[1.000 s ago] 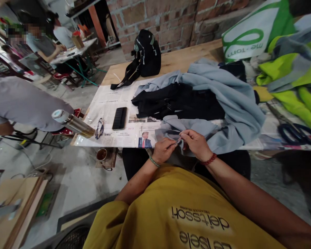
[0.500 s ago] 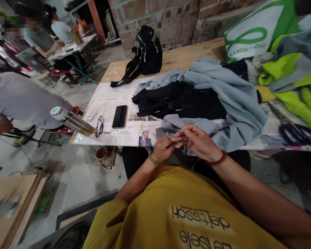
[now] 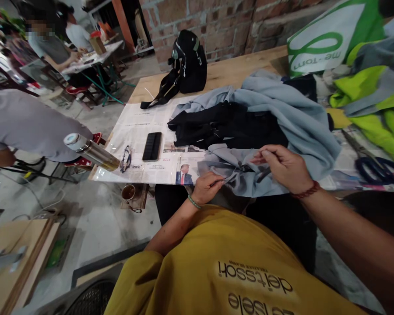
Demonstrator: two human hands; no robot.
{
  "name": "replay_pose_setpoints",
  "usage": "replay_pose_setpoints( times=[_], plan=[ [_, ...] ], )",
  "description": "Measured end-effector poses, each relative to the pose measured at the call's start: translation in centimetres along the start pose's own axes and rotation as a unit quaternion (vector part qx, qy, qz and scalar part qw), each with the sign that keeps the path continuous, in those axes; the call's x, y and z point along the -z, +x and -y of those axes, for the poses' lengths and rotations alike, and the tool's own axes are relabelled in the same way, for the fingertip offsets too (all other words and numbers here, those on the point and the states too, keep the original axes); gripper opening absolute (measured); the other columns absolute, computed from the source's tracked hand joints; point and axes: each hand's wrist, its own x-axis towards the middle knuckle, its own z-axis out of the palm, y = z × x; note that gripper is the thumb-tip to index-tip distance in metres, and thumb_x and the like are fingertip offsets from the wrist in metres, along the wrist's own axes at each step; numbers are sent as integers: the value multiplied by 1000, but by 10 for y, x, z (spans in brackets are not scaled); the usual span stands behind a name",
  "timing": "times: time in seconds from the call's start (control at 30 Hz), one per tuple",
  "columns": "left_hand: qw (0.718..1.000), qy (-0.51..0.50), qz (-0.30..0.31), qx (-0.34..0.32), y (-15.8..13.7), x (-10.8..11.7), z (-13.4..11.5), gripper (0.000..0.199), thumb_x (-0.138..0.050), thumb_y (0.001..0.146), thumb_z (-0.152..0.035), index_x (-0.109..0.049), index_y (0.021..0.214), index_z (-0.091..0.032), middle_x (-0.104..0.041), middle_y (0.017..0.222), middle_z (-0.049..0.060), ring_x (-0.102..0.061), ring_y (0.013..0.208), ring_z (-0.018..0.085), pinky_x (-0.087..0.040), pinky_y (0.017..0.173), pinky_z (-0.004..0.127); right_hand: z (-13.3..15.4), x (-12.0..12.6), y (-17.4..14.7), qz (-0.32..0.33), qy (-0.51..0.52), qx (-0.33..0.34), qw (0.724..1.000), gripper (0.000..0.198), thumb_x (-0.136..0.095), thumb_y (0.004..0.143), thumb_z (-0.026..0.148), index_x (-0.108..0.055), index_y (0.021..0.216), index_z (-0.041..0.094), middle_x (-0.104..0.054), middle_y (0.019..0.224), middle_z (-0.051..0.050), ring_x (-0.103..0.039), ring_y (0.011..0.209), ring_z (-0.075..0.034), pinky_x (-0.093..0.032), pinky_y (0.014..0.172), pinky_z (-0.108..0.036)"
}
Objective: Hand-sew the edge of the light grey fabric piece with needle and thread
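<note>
Wooden table (image 3: 230, 72) under newspaper (image 3: 136, 131); brick wall (image 3: 216, 22) behind.

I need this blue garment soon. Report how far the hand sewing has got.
Done: nothing I can confirm; no finished seam shows. In hand: the left hand pinches the light blue garment edge while the right hand is raised beside it, fingers pinched as if drawing thread. Left: cannot tell; the scissors lie unused.
</note>
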Motion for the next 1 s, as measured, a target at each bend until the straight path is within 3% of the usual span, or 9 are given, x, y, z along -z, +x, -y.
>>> replay_pose_setpoints(
  times=[0.07, 0.13, 0.27, 0.43, 0.5, 0.6, 0.67, 0.73, 1.0],
  plan=[
    [1000, -3, 3, 3, 0, 0, 0, 12, -58, 85, -21, -67, 86, -15, -67, 75, 5, -61, 71, 13, -52, 67, 25, 1, -3, -1, -41, 82, -65, 994, 17, -53, 85, 34, -59, 88, 18, -66, 75, -3, -66, 60, -14, -55, 57, -26],
    [1000, -7, 5, 3, 0, 0, 0, 11, -58, 84, -20, -67, 86, -15, -67, 76, 5, -61, 71, 13, -52, 67, 25, -1, -2, 3, -91, 135, -89, 983, 17, -56, 83, 34, -58, 86, 18, -65, 74, -2, -64, 54, -13, -53, 52, -25],
    [1000, -8, 4, -1, 0, 0, 1, 11, -58, 84, -20, -67, 86, -15, -68, 76, 5, -62, 72, 13, -52, 67, 25, -16, 12, 21, -184, 268, -129, 937, 14, -57, 80, 32, -52, 83, 20, -61, 67, 0, -62, 51, -13, -53, 49, -28],
    [1000, -1, 8, 6, 0, 0, 1, 11, -58, 84, -22, -67, 86, -16, -68, 77, 5, -62, 72, 13, -52, 67, 25, -28, 29, 36, -217, 285, -118, 926, 6, -51, 81, 25, -49, 83, 20, -59, 67, 0, -66, 62, -16, -55, 58, -32],
    [1000, 0, 8, 6, 0, 0, 1, 11, -58, 84, -22, -67, 86, -15, -68, 76, 5, -62, 72, 13, -52, 67, 25, -26, 31, 33, -255, 226, -68, 938, 7, -48, 83, 25, -51, 83, 19, -60, 71, -2, -68, 67, -17, -56, 64, -36],
    [1000, 3, 4, 3, 0, 0, 1, 11, -59, 84, -22, -67, 86, -15, -68, 75, 5, -62, 71, 13, -52, 66, 25, -23, 36, 25, -270, -4, 56, 961, 16, -45, 88, 26, -58, 88, 17, -66, 87, -8, -67, 86, -18, -53, 82, -39],
    [1000, -1, 2, 0, 0, -1, 1, 11, -59, 84, -21, -67, 86, -15, -68, 76, 5, -62, 71, 13, -52, 67, 25, -25, 44, 20, -228, -177, 136, 948, 18, -46, 88, 24, -62, 91, 16, -68, 99, -12, -63, 100, -19, -48, 92, -38],
    [1000, -4, 3, 1, -1, 0, 1, 11, -59, 84, -21, -67, 87, -15, -68, 76, 5, -62, 72, 13, -52, 67, 25, -32, 54, 18, -193, -281, 179, 923, 18, -47, 86, 22, -63, 92, 16, -68, 104, -14, -60, 106, -19, -45, 96, -36],
    [1000, 1, 10, 6, 0, 0, 0, 11, -58, 84, -21, -67, 87, -15, -68, 77, 5, -63, 73, 13, -53, 68, 25, -52, 70, 18, -175, -364, 92, 910, 21, -42, 84, 20, -62, 90, 19, -68, 96, -14, -58, 111, -20, -44, 98, -36]
  ],
)
